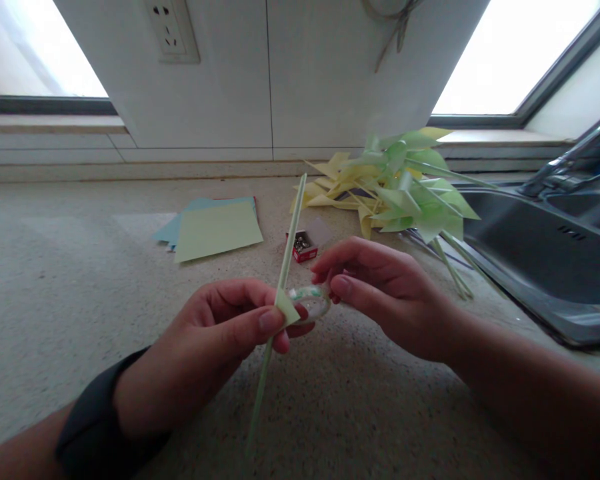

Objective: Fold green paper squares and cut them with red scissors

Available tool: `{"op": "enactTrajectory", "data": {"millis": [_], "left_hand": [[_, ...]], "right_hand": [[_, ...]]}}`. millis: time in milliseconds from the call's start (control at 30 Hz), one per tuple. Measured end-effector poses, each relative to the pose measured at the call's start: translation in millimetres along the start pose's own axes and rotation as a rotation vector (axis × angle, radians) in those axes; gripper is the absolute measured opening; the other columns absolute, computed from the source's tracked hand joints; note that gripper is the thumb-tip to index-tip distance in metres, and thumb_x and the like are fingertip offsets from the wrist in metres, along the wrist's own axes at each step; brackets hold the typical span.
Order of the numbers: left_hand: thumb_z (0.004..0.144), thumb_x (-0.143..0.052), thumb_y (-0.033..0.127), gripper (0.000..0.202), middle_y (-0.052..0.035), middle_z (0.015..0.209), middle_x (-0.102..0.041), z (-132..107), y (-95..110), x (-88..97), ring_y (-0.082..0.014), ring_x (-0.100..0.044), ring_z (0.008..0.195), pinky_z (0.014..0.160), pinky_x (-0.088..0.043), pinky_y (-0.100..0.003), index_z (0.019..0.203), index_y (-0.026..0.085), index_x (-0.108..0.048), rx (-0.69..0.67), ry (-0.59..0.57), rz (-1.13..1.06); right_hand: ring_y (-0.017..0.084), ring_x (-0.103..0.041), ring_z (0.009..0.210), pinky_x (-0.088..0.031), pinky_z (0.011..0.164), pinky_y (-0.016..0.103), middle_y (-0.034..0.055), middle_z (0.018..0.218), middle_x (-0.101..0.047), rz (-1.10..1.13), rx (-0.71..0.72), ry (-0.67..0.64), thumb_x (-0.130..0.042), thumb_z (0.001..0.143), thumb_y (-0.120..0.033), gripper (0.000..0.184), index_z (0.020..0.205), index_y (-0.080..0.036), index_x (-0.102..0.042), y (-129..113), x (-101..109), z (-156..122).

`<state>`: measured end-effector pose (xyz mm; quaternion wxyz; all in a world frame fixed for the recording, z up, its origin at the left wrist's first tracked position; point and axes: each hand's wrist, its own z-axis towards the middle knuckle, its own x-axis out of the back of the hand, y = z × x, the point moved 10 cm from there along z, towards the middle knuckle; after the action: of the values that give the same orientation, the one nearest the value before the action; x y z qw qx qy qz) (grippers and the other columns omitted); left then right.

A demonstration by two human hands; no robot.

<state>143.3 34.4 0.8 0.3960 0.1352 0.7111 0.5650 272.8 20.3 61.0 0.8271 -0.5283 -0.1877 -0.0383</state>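
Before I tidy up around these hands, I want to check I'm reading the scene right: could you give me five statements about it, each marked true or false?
1. The left hand grips a thin pale green stick. True.
2. The clear ring, like a roll of tape, lies beyond the red box. False: it is between the two hands, nearer than the box.
3. The red box is open, with small shiny pieces inside. True.
4. The dark wristband is on the right wrist. False: it is on the left wrist.
5. Yellow and green pinwheels are piled near the sink. True.
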Motion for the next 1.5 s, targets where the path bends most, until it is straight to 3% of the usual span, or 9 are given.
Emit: {"op": "enactTrajectory", "data": {"millis": [167,333,700,800,967,1167,1500], "left_hand": [[0.086,-0.079,0.034,0.010,0.0038,0.080,-0.078,1,-1,-1.7,-0.0112,-0.069,0.080,0.082,-0.054,-0.019,0.079,0.027,-0.081,0.004,-0.003,-0.011],[0.084,-0.081,0.036,0.012,0.0001,0.085,-0.079,-2,-4,-1.1,-0.0128,-0.067,0.076,0.084,-0.054,-0.024,0.080,0.025,-0.081,0.031,0.011,0.022],[0.085,-0.080,0.034,0.010,0.0018,0.078,-0.075,-3,-1,0.8,-0.0124,-0.067,0.077,0.081,-0.053,-0.022,0.080,0.025,-0.079,-0.022,0.010,-0.009],[0.087,-0.079,0.035,0.011,0.0014,0.084,-0.076,-5,3,2.5,-0.0127,-0.068,0.082,0.085,-0.052,-0.021,0.081,0.025,-0.079,-0.048,0.032,0.082],[0.090,-0.075,0.030,0.009,-0.0009,0.104,-0.076,-7,15,-7.4,-0.0166,-0.069,0.099,0.090,-0.052,-0.023,0.084,0.026,-0.080,-0.154,0.009,0.227],[0.089,-0.077,0.027,0.006,-0.0014,0.087,-0.075,-8,6,-9.9,-0.0123,-0.066,0.078,0.072,-0.053,-0.018,0.085,0.023,-0.079,-0.092,-0.010,0.198],[0.088,-0.078,0.031,0.008,0.0006,0.085,-0.078,-8,-6,-9.5,-0.0101,-0.068,0.080,0.074,-0.052,-0.014,0.086,0.023,-0.079,-0.022,-0.034,0.066]], "right_hand": [[0.011,-0.060,0.079,-0.054,0.071,0.026,0.0010,0.094,-0.063,-0.076,0.166,0.013,-0.070,0.090,-0.021,0.018,0.103,-0.020,-0.058,-10,-3,-7],[0.011,-0.063,0.075,-0.052,0.065,0.025,-0.0019,0.084,-0.062,-0.211,0.242,-0.018,-0.069,0.090,-0.017,0.019,0.101,-0.022,-0.054,-12,-13,-14],[0.009,-0.060,0.067,-0.049,0.058,0.021,-0.0036,0.075,-0.058,-0.159,0.250,0.114,-0.069,0.088,-0.014,0.019,0.086,-0.022,-0.052,-19,-6,-13],[0.009,-0.057,0.064,-0.047,0.056,0.023,-0.0029,0.074,-0.057,-0.185,0.278,0.123,-0.067,0.087,-0.013,0.018,0.084,-0.022,-0.052,-23,-3,-11],[0.010,-0.056,0.064,-0.046,0.057,0.024,-0.0018,0.077,-0.060,-0.253,0.335,0.023,-0.067,0.082,-0.009,0.021,0.085,-0.023,-0.052,-26,-12,-14],[0.008,-0.056,0.066,-0.045,0.058,0.020,-0.0020,0.078,-0.062,-0.262,0.406,-0.006,-0.068,0.081,-0.005,0.025,0.082,-0.023,-0.050,-36,-19,-17],[0.008,-0.056,0.060,-0.044,0.053,0.021,-0.0025,0.073,-0.062,-0.206,0.381,0.075,-0.071,0.081,-0.008,0.024,0.079,-0.023,-0.053,-41,-12,-18]]}}
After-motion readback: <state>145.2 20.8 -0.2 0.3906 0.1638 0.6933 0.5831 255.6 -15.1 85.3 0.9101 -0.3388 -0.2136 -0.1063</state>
